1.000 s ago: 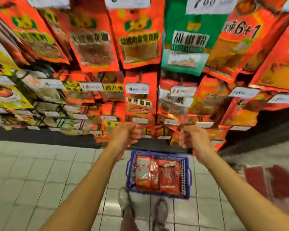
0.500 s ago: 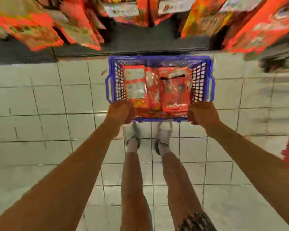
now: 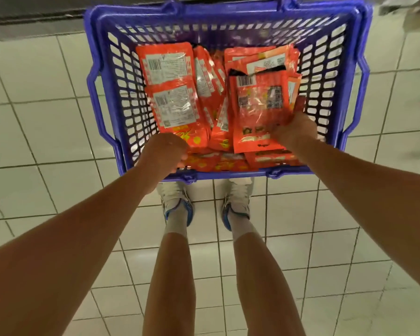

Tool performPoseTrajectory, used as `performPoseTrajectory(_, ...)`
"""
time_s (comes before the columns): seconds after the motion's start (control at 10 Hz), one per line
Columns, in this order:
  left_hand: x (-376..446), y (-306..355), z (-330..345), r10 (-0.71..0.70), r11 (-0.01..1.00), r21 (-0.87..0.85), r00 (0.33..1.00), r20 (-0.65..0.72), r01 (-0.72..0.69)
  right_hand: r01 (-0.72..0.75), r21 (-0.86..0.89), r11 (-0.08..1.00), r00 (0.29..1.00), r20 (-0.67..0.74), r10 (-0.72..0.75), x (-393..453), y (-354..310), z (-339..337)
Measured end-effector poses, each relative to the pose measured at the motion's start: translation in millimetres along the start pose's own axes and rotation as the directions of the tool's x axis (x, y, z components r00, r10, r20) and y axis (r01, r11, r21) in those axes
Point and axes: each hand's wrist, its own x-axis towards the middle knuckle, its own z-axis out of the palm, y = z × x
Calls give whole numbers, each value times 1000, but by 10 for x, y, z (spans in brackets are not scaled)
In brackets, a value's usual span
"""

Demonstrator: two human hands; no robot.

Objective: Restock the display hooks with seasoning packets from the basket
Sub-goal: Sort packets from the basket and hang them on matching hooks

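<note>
A blue plastic basket (image 3: 102,93) stands on the tiled floor in front of my feet, filled with several red seasoning packets (image 3: 172,93). My right hand (image 3: 296,132) is inside the basket and grips the lower edge of one red packet (image 3: 260,105), which is tilted up above the pile. My left hand (image 3: 165,151) hovers over the near left corner of the basket with its fingers curled; nothing shows in it. The display hooks are out of view.
Pale square floor tiles (image 3: 46,132) surround the basket. A dark shelf base (image 3: 34,10) runs along the top edge behind the basket. My legs and white shoes (image 3: 177,202) stand just behind the basket's near rim.
My view dropped from the hanging display down to the basket. Both hands came down from the hooks into the basket, and my right hand took hold of a packet.
</note>
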Motion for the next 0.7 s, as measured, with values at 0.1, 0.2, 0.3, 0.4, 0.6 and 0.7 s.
performPoseTrajectory(0.1, -38, -70, 15, 84, 996, 15, 994, -71, -83, 12, 108, 994, 998, -59, -6, -128, -10, -67)
performPoseTrajectory(0.2, -50, -32, 50, 196, 956, 243, 975, -103, -167, -93, 458, 884, 983, 183, 8, -343, -48, -176)
performPoseTrajectory(0.3, -47, -7, 61, 349, 908, 270, 935, -70, -319, -401, 758, 514, 800, 563, -207, -667, -118, -379)
performPoseTrajectory(0.4, -59, 29, 70, 500, 783, 438, 866, -21, -442, -461, 695, 551, 609, 700, -374, -867, -90, -509)
performPoseTrajectory(0.6, -148, -8, 56, 694, 649, 341, 713, 101, -680, -282, 568, 773, 642, 711, -288, -907, -111, -502)
performPoseTrajectory(0.7, -57, -145, -24, 604, 765, 381, 784, -144, -519, -52, 428, 902, 957, 280, -78, -635, -69, -445)
